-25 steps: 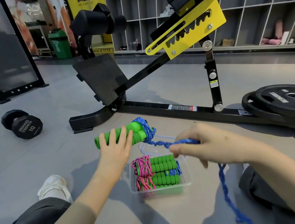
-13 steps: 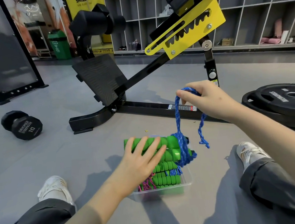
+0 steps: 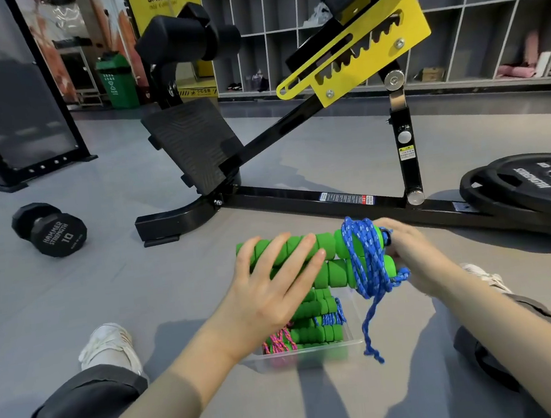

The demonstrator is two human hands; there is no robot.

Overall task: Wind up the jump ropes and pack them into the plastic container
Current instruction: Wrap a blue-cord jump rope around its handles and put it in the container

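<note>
Grey gym floor (image 3: 112, 296) stretches out to a black incline bench frame (image 3: 301, 202), with a dumbbell (image 3: 50, 231) to the left and weight plates (image 3: 539, 185) to the right. Between the seated person's legs sits the clear plastic container (image 3: 318, 353), already holding wound ropes (image 3: 315, 329). Just above it, the two hands carry another jump rope's paired green handles (image 3: 331, 247). The left hand (image 3: 270, 292) lies across them with fingers straight and spread. The right hand (image 3: 413, 258) curls round the handles' right end, where the blue cord (image 3: 365, 257) is wrapped in several turns. A loose tail of cord dangles past the container's right wall.
</note>
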